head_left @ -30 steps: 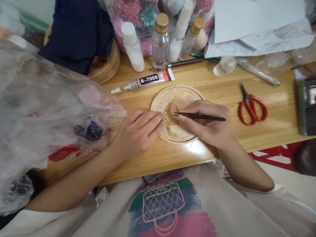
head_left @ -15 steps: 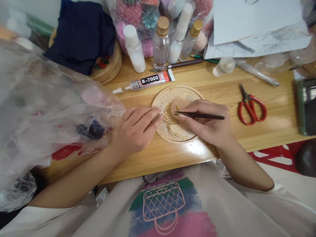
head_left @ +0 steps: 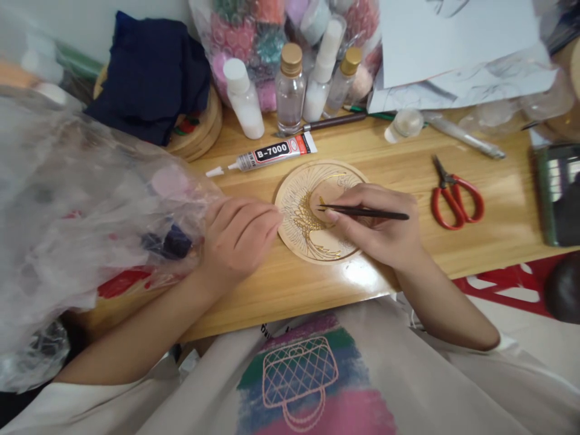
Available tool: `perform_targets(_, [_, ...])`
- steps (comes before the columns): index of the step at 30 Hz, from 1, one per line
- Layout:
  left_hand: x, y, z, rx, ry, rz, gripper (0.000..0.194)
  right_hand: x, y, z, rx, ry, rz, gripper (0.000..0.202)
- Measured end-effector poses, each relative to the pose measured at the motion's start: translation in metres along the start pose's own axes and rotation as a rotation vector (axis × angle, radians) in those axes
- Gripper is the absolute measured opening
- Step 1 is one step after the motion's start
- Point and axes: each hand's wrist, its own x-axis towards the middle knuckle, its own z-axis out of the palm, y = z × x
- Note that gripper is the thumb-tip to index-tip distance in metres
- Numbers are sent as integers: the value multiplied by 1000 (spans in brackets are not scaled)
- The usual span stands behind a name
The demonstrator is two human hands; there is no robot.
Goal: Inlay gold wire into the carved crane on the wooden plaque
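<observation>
On a yellowish wooden table (head_left: 299,284), has a round pale disc (head_left: 328,238) lying flat, carved with fine lines and partly covered with gold-coloured strands. With the right hand (head_left: 380,232), grips dark tweezers (head_left: 369,212) between thumb and fingers, and points the tips over the inner circle of the disc. Cannot tell about anything pinched between these tips. Has the left hand (head_left: 240,235) with fingers curled together, just beside the left edge of the disc and near a clear plastic bag (head_left: 113,199); cannot tell about anything held inside. Behind the disc, has a tube marked B-7000 (head_left: 274,152), and farther back four small bottles (head_left: 290,103). To the right, well apart, has a red-handled tool (head_left: 448,179)
</observation>
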Motion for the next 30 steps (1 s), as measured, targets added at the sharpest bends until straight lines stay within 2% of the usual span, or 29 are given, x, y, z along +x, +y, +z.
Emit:
perform_targets(6, [1,1,-2,-46,3,-39,11,-1,0,0,5,-14,19,7])
perform_targets(11, [1,2,-3,-62,-40,-73,11,-1,-1,0,26,-19,-31,2])
perform_targets(19, [0,-2,3,-166,-61,-105,6,-2,1,0,115,-33,-138,9])
perform_targets(22, [5,3,-1,-409,-122,-248,12,-1,0,-2,161,-74,-190,15])
perform_targets(27, [22,14,-12,-982,-298,-627,12,-1,0,-4,328,-176,-248,14])
perform_targets(30, [31,20,-15,-1143,-424,-771,16,-3,1,-3,403,-193,-245,16])
